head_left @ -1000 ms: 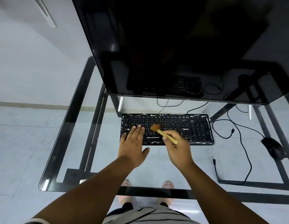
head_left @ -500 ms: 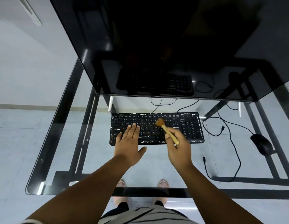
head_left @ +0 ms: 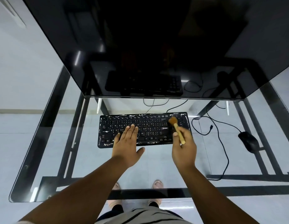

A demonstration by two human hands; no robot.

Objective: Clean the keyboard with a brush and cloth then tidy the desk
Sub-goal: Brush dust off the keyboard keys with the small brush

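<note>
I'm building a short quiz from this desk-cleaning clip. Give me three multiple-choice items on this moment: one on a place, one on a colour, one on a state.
1. Where are the brush's bristles?
A. On the keyboard's right part
B. On the mouse
C. On the glass in front of the keyboard

2. What colour is the brush handle?
A. Blue
B. Light wood
C. Red

3. What is the left hand doing?
A. Gripping a cloth
B. Lying flat, open, on the keys
C. Lifting the monitor

Answers: 1 A, the brush in the right hand meets the keyboard near its right end. 2 B, the handle is pale tan. 3 B, the left hand has its fingers spread on the keys.
</note>
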